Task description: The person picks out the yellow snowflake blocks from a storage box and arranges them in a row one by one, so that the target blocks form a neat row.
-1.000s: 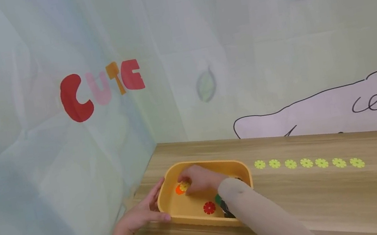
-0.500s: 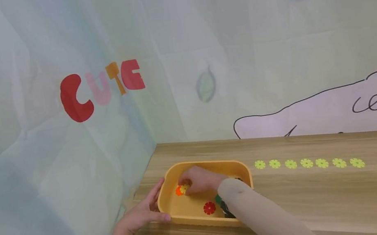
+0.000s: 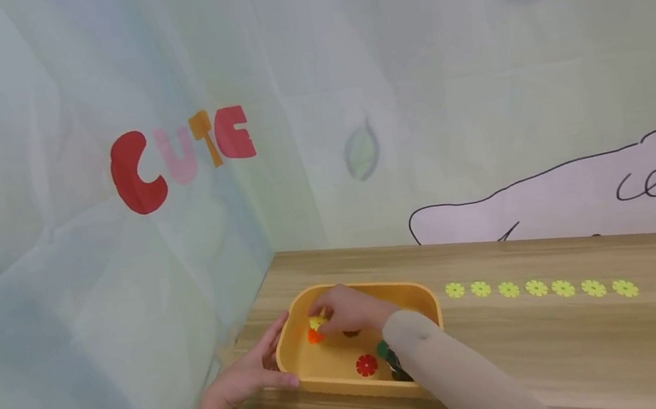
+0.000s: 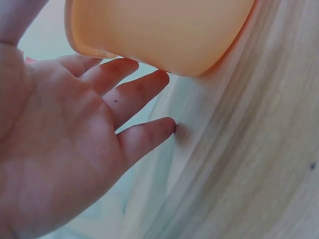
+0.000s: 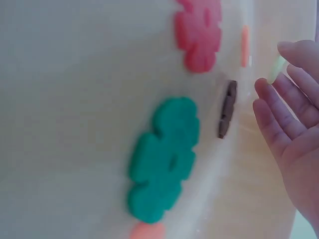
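Observation:
A yellow-orange plastic bin [image 3: 303, 364] sits on the table with snowflake discs inside. Against its left end rests my left hand [image 3: 246, 376]; the left wrist view has its fingers [image 4: 134, 94] fairly straight, touching the bin wall. My right hand [image 3: 348, 309] reaches into the bin, pinching a yellow snowflake disc [image 3: 316, 322] between thumb and fingertips; in the right wrist view the disc [image 5: 275, 68] is seen edge-on. Below it lies an orange disc [image 3: 314, 337]. A red disc [image 3: 366, 365], a green disc [image 5: 164, 159] and a brown disc [image 5: 228, 109] lie on the bin floor.
Right of the bin, a row of several yellow-green snowflake discs [image 3: 536, 288] runs along the wooden table [image 3: 585, 342]. Fabric walls stand at the left and back, with CUTE letters [image 3: 183, 158] on the left one. My right forearm covers the bin's right part.
My right hand has raised the yellow disc slightly off the orange one and tilted it. The brown disc now shows beneath that hand. My left hand keeps its place on the bin.

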Demonstrator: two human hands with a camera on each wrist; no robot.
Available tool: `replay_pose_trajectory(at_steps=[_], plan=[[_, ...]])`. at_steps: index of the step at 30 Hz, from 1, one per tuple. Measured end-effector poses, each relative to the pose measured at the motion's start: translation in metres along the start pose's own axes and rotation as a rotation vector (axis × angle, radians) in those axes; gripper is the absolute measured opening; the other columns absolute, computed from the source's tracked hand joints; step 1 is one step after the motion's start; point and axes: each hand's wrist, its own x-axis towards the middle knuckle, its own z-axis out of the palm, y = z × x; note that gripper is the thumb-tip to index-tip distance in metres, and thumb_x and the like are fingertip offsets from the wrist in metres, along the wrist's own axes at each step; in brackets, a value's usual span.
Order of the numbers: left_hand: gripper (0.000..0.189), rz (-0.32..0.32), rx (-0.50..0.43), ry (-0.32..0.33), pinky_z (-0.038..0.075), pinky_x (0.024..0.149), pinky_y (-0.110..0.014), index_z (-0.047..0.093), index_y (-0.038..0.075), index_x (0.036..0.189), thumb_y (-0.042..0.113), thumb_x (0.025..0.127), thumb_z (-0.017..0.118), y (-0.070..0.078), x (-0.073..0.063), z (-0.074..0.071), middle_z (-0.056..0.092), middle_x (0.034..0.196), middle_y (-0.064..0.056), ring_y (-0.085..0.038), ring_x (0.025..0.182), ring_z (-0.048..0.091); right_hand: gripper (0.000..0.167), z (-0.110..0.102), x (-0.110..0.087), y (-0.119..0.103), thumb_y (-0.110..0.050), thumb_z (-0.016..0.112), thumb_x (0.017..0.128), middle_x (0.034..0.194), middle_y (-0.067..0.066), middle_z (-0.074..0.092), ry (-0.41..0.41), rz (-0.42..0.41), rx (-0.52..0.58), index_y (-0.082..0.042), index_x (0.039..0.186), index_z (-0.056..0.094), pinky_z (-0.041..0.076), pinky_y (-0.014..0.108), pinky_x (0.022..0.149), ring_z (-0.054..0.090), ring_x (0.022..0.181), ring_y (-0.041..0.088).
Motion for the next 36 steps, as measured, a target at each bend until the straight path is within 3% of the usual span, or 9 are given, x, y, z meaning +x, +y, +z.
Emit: replay_pose_trajectory(at_steps=[3, 10, 17, 21, 32, 36], plan=[[0.108, 0.004, 0.001, 0.0, 0.037, 0.096, -0.012, -0.003, 0.012, 0.156, 0.007, 0.082, 0.075, 0.0, 0.0, 0.0, -0.003, 0.161, -0.019, -0.04, 0.145, 0.01, 0.034, -0.002, 0.0, -0.003, -0.019, 0.072, 0.086, 0.1, 0.002, 0.064, 0.012, -0.01, 0.001, -0.01, 0.118, 0.067, 0.052, 0.023, 0.057, 0.058, 0.07, 0.012], [0.107, -0.001, 0.012, -0.001, 0.033, 0.099, -0.011, -0.003, 0.012, 0.156, 0.007, 0.083, 0.075, 0.0, 0.0, 0.001, -0.003, 0.161, -0.018, -0.037, 0.146, 0.007, 0.034, -0.01, 0.0, -0.013, -0.019, 0.07, 0.087, 0.111, 0.003, 0.065, 0.056, -0.111, -0.05, -0.008, 0.119, 0.068, 0.05, 0.02, 0.077, 0.06, 0.093, 0.013], [0.107, 0.001, 0.05, 0.009, 0.02, 0.114, -0.047, -0.002, 0.012, 0.156, 0.008, 0.083, 0.075, 0.001, 0.0, 0.0, -0.001, 0.161, -0.019, -0.039, 0.146, 0.009, 0.036, -0.024, -0.004, -0.025, -0.019, 0.069, 0.088, 0.116, 0.004, 0.065, 0.075, -0.159, -0.038, -0.007, 0.121, 0.065, 0.05, 0.021, 0.08, 0.06, 0.1, 0.017], [0.107, -0.001, 0.05, 0.007, 0.016, 0.113, -0.053, -0.003, 0.013, 0.156, 0.008, 0.083, 0.075, 0.0, 0.0, -0.001, -0.002, 0.161, -0.019, -0.039, 0.146, 0.007, 0.037, -0.034, -0.009, -0.032, -0.018, 0.068, 0.089, 0.115, 0.006, 0.065, 0.084, -0.162, -0.003, -0.005, 0.124, 0.063, 0.051, 0.022, 0.08, 0.059, 0.102, 0.019], [0.109, -0.035, 0.039, 0.028, 0.017, 0.114, -0.054, -0.002, 0.015, 0.156, 0.01, 0.081, 0.077, -0.001, 0.004, 0.002, 0.0, 0.161, -0.018, -0.039, 0.146, 0.011, 0.033, -0.078, -0.044, -0.035, -0.011, 0.069, 0.087, 0.111, 0.008, 0.065, 0.176, -0.267, -0.073, -0.002, 0.118, 0.066, 0.052, 0.022, 0.08, 0.061, 0.095, 0.02], [0.11, -0.043, 0.049, 0.045, 0.017, 0.113, -0.055, -0.002, 0.015, 0.156, 0.011, 0.081, 0.078, 0.001, 0.001, 0.002, 0.0, 0.161, -0.018, -0.039, 0.146, 0.01, 0.031, -0.097, -0.062, -0.034, -0.012, 0.069, 0.087, 0.107, 0.006, 0.066, 0.202, -0.262, -0.12, -0.002, 0.116, 0.067, 0.053, 0.023, 0.081, 0.062, 0.093, 0.019]])
